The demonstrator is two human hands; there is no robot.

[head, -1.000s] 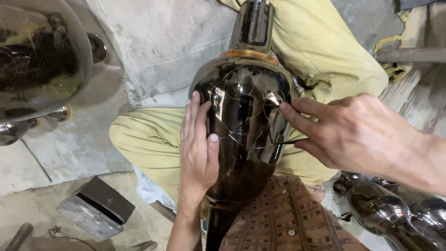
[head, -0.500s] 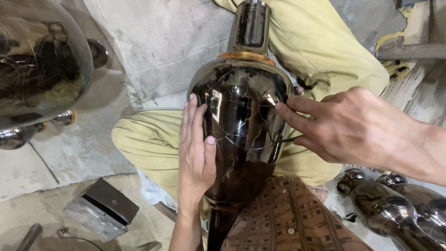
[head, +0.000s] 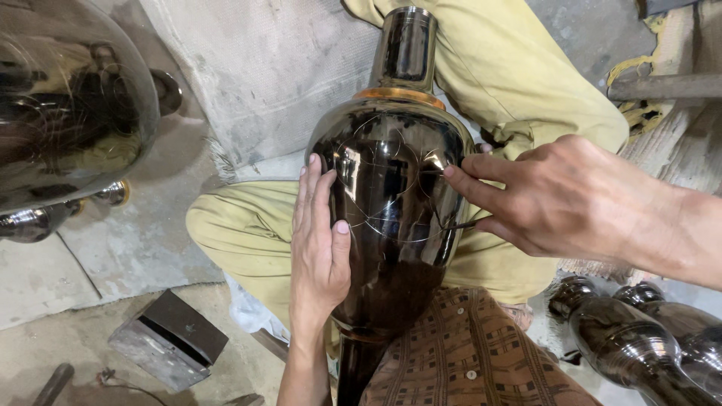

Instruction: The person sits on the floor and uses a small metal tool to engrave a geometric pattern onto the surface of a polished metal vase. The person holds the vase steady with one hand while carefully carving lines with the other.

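A large glossy black metal vase (head: pixel 391 203) with a copper band at its shoulder lies across my lap, neck pointing away from me. My left hand (head: pixel 320 252) rests flat against its left side, fingers together. My right hand (head: pixel 560 199) pinches a thin pointed metal tool (head: pixel 460 224) and its fingertips touch the vase's right shoulder. Fine curved scratched lines show on the dark surface between my hands.
A big shiny dark vessel (head: pixel 64 113) fills the upper left. Two more dark vases (head: pixel 639 342) lie at the lower right. A dark metal block (head: pixel 169 338) sits on the concrete floor at lower left. My legs in yellow-green trousers (head: pixel 248 225) are folded under the vase.
The view has shifted slightly. My right hand has edged a little along the vase's shoulder; my left hand stays pressed on the left side.
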